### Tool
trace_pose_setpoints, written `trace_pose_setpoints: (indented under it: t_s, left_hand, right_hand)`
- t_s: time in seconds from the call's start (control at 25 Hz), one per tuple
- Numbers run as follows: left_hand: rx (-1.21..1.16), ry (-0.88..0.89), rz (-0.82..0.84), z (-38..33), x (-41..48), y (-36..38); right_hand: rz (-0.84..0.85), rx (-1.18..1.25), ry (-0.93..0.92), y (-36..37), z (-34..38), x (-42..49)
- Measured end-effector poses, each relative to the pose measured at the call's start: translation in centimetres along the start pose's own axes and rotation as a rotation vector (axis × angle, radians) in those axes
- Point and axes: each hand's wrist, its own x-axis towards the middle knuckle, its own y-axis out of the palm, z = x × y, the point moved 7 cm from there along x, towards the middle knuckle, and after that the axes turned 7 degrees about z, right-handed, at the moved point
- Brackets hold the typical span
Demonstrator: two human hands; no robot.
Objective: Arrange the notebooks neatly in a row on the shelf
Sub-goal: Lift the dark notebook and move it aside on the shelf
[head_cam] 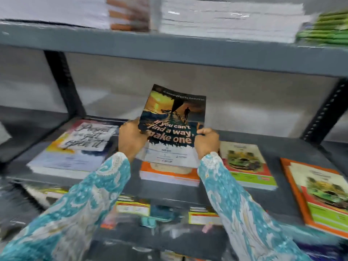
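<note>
You hold a notebook (pixel 174 121) upright above the grey metal shelf (pixel 290 147), its cover showing a sunset scene and the words "If you can't find a way, make one." Your left hand (pixel 131 138) clasps its lower left edge and your right hand (pixel 207 141) pinches its lower right edge, both sleeves (pixel 231 194) patterned in teal and white. Directly beneath the raised notebook lies an orange-edged stack (pixel 169 175); to its left sits a thicker pile with a handwritten-style cover (pixel 75 149), and to its right two green-and-orange notebooks (pixel 246 164) lie flat, the farther one (pixel 320 194) near the shelf's front corner. White paper bundles (pixel 226 17) fill the board above, and more covers show, blurred, on the level below (pixel 150 210).
</note>
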Motion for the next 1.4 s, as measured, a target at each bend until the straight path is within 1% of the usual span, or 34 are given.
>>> trace_pose_setpoints:
  t_s: [0.12, 0.32, 0.4, 0.48, 0.56, 0.64, 0.76, 0.88, 1.0, 1.04, 1.08, 1.12, 1.2, 1.24, 1.28, 1.32, 1.4]
  left_hand:
    - [-0.044, -0.053, 0.006, 7.0, 0.2, -4.2]
    - [0.006, -0.162, 0.012, 17.1, 1.5, -9.8]
    - [0.021, -0.175, 0.020, 20.1, 2.1, -11.1]
    - [0.040, -0.201, 0.054, 22.5, 2.5, -11.8]
    - [0.060, -0.229, 0.124, 24.9, 2.5, -11.5]
    - [0.066, -0.269, 0.198, 26.8, 2.0, -10.5]
    - [0.100, -0.293, 0.216, 27.8, 1.7, -9.7]
    - [0.161, -0.350, 0.238, 28.0, 2.2, -9.8]
    - [0.368, -0.362, 0.318, 26.4, 2.1, -9.0]
    - [0.446, -0.325, 0.300, 24.7, 1.9, -8.2]
    - [0.495, -0.251, 0.244, 21.7, 1.5, -6.8]
    - [0.483, -0.148, 0.168, 18.2, 1.1, -5.2]
    - [0.311, 0.066, 0.044, 10.5, -0.3, -1.4]
    - [0.197, 0.140, -0.002, 6.9, -1.0, 0.6]
    - [0.075, 0.169, -0.027, 3.7, -1.7, 2.2]
    - [-0.037, 0.152, -0.016, 1.0, -2.2, 3.7]
    - [-0.185, 0.147, 0.059, -5.4, -3.9, 7.8]
  right_hand:
    - [0.069, -0.028, -0.004, 7.4, 2.3, -2.7]
    - [0.166, -0.018, -0.016, 17.6, 5.1, -6.2]
    - [0.215, -0.002, -0.033, 20.8, 5.6, -6.8]
    - [0.258, -0.045, -0.045, 23.1, 5.8, -7.5]
    - [0.295, -0.101, -0.052, 24.9, 5.3, -8.2]
    - [0.331, -0.217, -0.067, 26.2, 4.0, -8.9]
    - [0.380, -0.455, -0.105, 27.3, 1.7, -9.6]
    - [0.417, -0.506, -0.140, 27.8, 1.1, -9.9]
    - [0.435, -0.455, -0.206, 26.9, 1.9, -9.7]
    - [0.430, -0.418, -0.240, 25.9, 2.4, -9.5]
    - [0.402, -0.382, -0.282, 24.1, 2.8, -9.0]
    - [0.356, -0.345, -0.319, 22.0, 2.9, -8.3]
    - [0.219, -0.273, -0.357, 16.8, 2.3, -6.4]
    - [0.152, -0.260, -0.356, 13.7, 1.6, -5.3]
    - [0.091, -0.263, -0.349, 10.7, 0.7, -4.4]
    - [0.040, -0.278, -0.338, 7.7, -0.1, -3.5]
    - [-0.043, -0.343, -0.266, 0.3, -2.8, -1.5]
